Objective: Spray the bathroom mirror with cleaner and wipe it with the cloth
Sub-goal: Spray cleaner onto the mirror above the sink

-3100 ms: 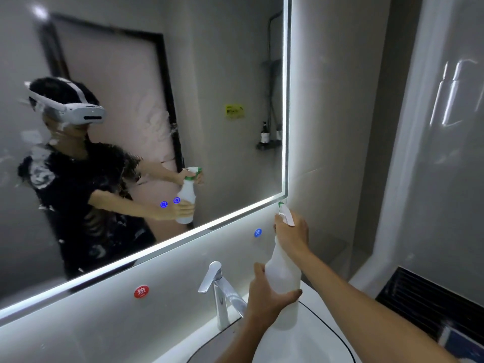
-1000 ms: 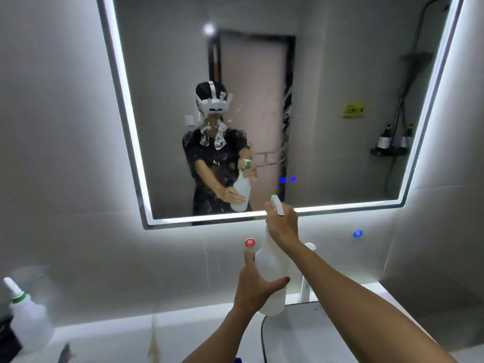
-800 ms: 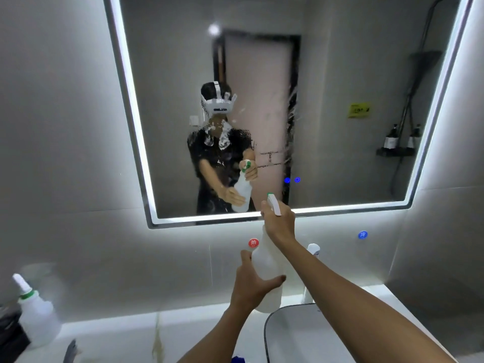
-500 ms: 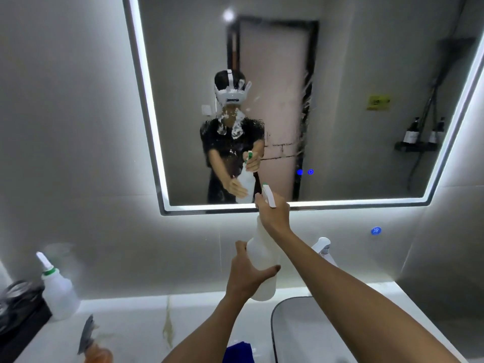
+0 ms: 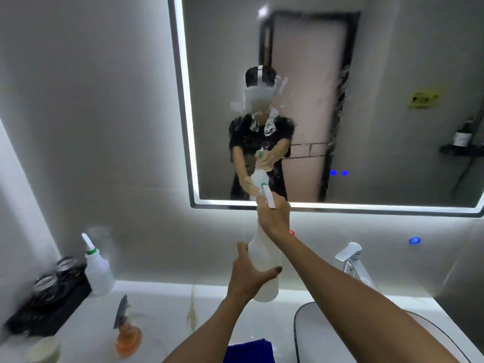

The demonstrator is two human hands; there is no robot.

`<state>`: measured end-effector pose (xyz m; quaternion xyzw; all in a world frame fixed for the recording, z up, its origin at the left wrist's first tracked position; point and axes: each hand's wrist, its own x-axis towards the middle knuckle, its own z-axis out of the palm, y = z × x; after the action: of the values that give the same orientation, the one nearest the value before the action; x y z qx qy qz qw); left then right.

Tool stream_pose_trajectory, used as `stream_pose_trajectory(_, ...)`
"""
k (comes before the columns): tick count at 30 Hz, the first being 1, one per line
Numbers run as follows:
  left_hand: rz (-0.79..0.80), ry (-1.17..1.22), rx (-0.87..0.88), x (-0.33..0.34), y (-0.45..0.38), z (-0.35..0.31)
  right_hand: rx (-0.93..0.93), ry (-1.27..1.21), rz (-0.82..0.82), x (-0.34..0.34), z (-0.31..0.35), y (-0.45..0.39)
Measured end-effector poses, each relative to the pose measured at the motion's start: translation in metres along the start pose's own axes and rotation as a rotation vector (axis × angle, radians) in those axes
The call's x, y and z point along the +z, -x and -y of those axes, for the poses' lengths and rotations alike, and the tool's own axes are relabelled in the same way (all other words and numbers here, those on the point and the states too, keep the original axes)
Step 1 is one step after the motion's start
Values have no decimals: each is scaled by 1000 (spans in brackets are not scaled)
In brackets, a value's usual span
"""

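A lit-edged bathroom mirror (image 5: 387,74) hangs on the wall ahead, with white foam patches and spray streaks on its glass. I hold a white spray bottle (image 5: 263,273) up in front of its lower edge, nozzle aimed at the glass. My left hand (image 5: 248,279) grips the bottle's body from the left. My right hand (image 5: 273,218) wraps the green-collared trigger head at the top. A blue cloth (image 5: 248,352) lies folded on the counter at the bottom edge, below my arms.
A second white bottle (image 5: 98,271) with a green collar stands at the back left by a black tray (image 5: 44,305) of glasses. An orange spray bottle (image 5: 128,334) sits on the white counter (image 5: 162,310). Sink basin (image 5: 327,334) and chrome tap (image 5: 352,260) are right.
My view has swung left and down, bringing the counter's left side, the orange bottle and the blue cloth into sight. More foam shows on the mirror. Both hands keep their hold on the bottle.
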<state>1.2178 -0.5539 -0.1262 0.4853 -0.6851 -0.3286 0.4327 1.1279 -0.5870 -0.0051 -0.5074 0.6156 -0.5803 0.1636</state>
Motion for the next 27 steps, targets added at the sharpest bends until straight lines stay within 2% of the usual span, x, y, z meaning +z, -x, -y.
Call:
stream_pose_trajectory(16,-143,19,-13,-57,7,27,-131,23,118,61,37,24)
stream_pose_trajectory(22,-144,4,-33,-57,10,36,-127,105,98,68,33,27)
stream_pose_trajectory(27,-144,-4,-38,-61,7,43,-134,39,88,77,28,28)
